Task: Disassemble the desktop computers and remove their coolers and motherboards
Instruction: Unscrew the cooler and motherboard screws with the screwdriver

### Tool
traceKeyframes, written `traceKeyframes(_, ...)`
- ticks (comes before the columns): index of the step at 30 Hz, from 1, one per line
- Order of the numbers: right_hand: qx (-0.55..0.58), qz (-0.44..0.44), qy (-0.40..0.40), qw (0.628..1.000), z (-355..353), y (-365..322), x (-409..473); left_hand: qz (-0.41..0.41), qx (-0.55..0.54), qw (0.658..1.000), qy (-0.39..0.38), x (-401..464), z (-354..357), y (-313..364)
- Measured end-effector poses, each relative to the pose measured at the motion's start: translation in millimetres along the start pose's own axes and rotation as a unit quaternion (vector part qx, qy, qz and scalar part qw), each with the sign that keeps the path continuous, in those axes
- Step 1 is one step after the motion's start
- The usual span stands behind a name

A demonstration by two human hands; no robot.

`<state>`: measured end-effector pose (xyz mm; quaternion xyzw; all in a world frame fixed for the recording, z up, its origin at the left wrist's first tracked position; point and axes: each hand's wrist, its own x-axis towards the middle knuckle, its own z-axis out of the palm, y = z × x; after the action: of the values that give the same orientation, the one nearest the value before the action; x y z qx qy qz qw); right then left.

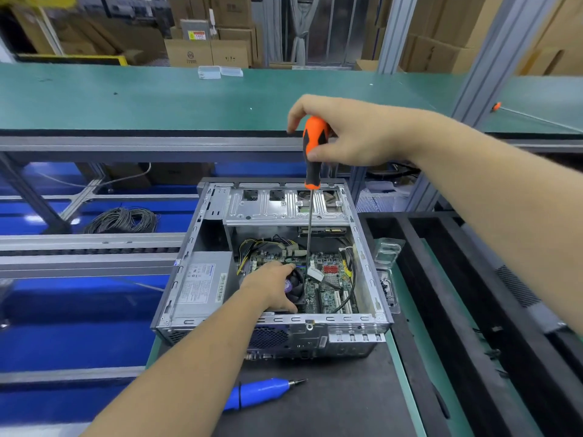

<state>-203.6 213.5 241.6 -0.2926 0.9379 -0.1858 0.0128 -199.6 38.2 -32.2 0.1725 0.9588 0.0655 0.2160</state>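
Note:
An open desktop case (366, 266) lies on the black mat, its side panel off. Inside it sits a green motherboard (331, 288) with a black cooler fan (296, 287) on it. My left hand (271, 287) reaches into the case and grips the cooler, covering most of it. My right hand (350, 134) holds the orange and black handle of a long screwdriver (312, 152) upright above the case. Its thin shaft runs straight down to the board just right of the cooler.
A grey power supply (202, 285) fills the case's left side, a drive cage (284, 206) its far end. A blue electric screwdriver (258, 392) lies on the mat (340, 402) in front. Black trays (473, 310) stand to the right, a green bench (157, 96) behind, a cable coil (123, 220) at left.

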Motion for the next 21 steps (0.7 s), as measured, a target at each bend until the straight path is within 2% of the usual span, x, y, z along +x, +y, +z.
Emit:
traceKeyframes(3,0.059,0.075,0.021,0.995,2.6,2.5,-2.8,0.004,0.005,1.0,-0.018,-5.3,-10.4,2.1)
traceKeyframes(8,0.047,0.036,0.095,0.994,-1.2,-2.9,-8.9,-0.018,-0.02,1.0,0.004,-14.2,-10.4,5.5)
traceKeyframes(12,0.05,0.039,0.091,0.994,-8.0,-7.5,-14.8,-0.025,-0.067,0.997,0.017,-14.9,-5.7,3.3)
traceKeyframes(18,0.064,0.045,0.101,0.992,1.2,-4.6,-21.8,-0.026,-0.019,0.999,-0.007,-9.9,-4.4,3.6)
traceKeyframes(21,0.054,0.051,0.101,0.992,3.8,0.1,-23.3,-0.042,-0.074,0.996,0.015,-9.1,-1.6,2.9)
